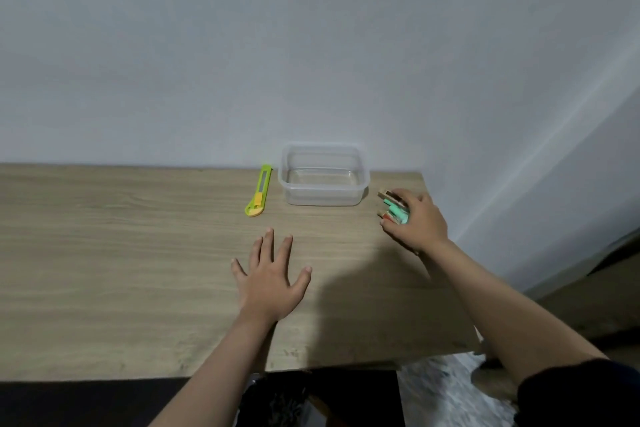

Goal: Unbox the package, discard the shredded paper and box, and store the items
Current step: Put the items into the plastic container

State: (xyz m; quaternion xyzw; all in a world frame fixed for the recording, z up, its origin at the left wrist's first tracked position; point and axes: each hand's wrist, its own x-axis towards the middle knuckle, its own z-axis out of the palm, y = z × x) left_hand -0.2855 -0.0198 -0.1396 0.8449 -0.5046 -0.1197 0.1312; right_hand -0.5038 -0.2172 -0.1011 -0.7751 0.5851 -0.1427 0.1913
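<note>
A clear plastic container (360,180) stands empty at the back of the wooden table (104,253), against the wall. Just right of it, my right hand (417,218) is closed around a small bundle of coloured items (394,206), green, tan and red, resting on the table near its right edge. My left hand (270,279) lies flat on the table with fingers spread, holding nothing, in front of the container. No box or shredded paper is in view.
A green and yellow utility knife (259,191) lies left of the container. The table's right edge (450,270) runs close to my right arm, with floor beyond it. A grey wall rises behind.
</note>
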